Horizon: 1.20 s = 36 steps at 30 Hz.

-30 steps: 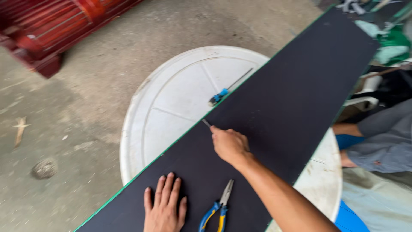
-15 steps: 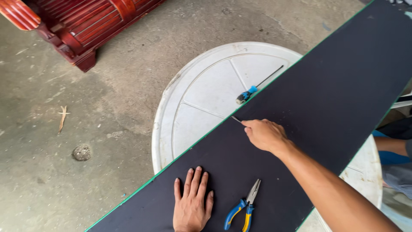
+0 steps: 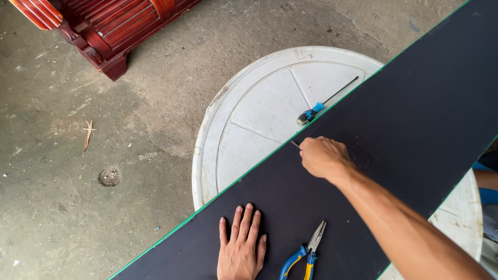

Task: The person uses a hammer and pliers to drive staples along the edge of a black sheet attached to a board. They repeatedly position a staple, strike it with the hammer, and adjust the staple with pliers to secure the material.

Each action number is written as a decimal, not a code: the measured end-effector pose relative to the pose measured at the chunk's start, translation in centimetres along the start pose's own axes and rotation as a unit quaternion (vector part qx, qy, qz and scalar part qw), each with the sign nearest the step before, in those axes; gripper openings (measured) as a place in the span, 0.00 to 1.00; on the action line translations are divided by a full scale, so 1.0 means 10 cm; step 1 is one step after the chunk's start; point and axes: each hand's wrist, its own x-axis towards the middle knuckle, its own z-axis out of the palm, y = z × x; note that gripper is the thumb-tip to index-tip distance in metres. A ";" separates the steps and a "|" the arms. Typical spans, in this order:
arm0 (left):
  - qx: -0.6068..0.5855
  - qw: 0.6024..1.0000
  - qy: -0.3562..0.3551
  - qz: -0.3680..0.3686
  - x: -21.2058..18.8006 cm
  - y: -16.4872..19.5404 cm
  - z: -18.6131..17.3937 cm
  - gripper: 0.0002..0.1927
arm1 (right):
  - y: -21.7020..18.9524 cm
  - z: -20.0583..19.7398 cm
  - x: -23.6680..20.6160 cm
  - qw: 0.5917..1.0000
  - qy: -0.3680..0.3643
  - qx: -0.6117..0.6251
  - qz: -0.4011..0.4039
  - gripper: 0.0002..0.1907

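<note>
The right hand (image 3: 322, 157), fingers closed around a thin metal tool (image 3: 294, 143), works at the far green edge of a long black board (image 3: 394, 129) lying across a round white tabletop (image 3: 259, 109), while the left hand (image 3: 241, 249) presses flat with fingers spread on the board's near end, just left of blue-and-yellow pliers (image 3: 303, 252), with a blue-handled screwdriver (image 3: 321, 102) beyond.

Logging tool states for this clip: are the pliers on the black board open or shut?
Slightly open: the pliers lie flat on the black board, blue-and-yellow handles spread, beside the left hand.
</note>
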 end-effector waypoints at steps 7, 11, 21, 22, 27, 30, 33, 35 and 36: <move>-0.010 1.000 -0.010 0.004 0.03 0.01 0.00 0.32 | 0.00 0.75 -0.19 0.976 0.108 0.186 0.045 0.25; -0.036 0.998 -0.044 0.004 0.03 0.05 -0.08 0.32 | 0.21 0.88 -0.19 0.982 0.081 0.153 0.070 0.25; -0.035 0.999 -0.040 -0.007 0.00 -0.06 -0.37 0.32 | 0.31 0.55 0.12 0.999 0.033 0.023 0.000 0.26; -0.033 0.999 -0.037 -0.006 -0.01 -0.07 -0.36 0.32 | 0.31 0.52 0.15 1.000 0.007 0.013 0.023 0.26; 0.000 0.999 -0.043 -0.002 0.07 -0.06 -0.25 0.32 | 0.37 0.30 0.11 0.997 0.008 0.070 -0.020 0.22; 0.022 0.999 -0.048 -0.007 0.11 -0.02 -0.23 0.32 | 0.38 0.19 0.02 0.993 0.043 0.090 -0.058 0.20; 0.045 0.998 -0.051 -0.013 0.12 -0.01 -0.23 0.31 | 0.40 0.13 0.00 0.991 0.049 0.093 -0.086 0.19; 0.057 0.997 -0.051 -0.013 0.14 0.02 -0.19 0.32 | 0.43 0.10 0.04 0.991 0.039 0.086 -0.097 0.19; 0.055 0.997 -0.048 -0.013 0.14 0.04 -0.17 0.32 | 0.44 0.09 0.07 0.991 0.030 0.078 -0.100 0.18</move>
